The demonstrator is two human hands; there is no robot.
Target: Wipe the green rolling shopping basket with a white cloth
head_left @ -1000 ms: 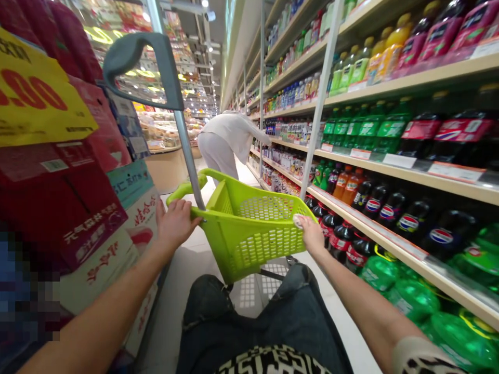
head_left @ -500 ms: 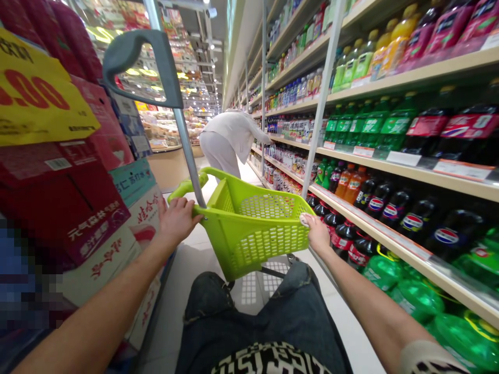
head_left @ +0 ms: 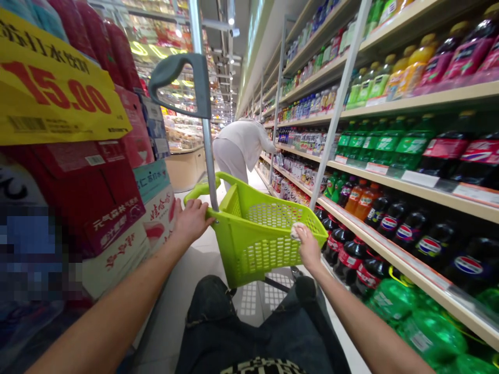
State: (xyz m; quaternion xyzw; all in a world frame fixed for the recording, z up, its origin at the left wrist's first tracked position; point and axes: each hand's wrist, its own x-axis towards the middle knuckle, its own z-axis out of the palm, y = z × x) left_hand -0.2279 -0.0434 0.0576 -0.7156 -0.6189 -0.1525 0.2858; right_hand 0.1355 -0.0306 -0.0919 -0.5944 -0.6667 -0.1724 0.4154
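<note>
A lime-green plastic shopping basket (head_left: 257, 244) on wheels stands in the aisle in front of my knees, its grey pull handle (head_left: 183, 78) raised on a metal pole. My left hand (head_left: 191, 221) grips the basket's left rim beside the pole. My right hand (head_left: 306, 244) is closed on a small white cloth (head_left: 297, 230) and presses it on the basket's right rim.
Shelves of soft-drink bottles (head_left: 393, 223) line the right side. Stacked red and white cartons (head_left: 117, 208) with a yellow price sign (head_left: 58, 98) stand at the left. A person in white (head_left: 239, 148) bends toward the shelves farther down the aisle.
My view has swung a little to the left, so the basket and both hands sit further right in the picture. My right hand with the cloth has slid slightly along the rim.
</note>
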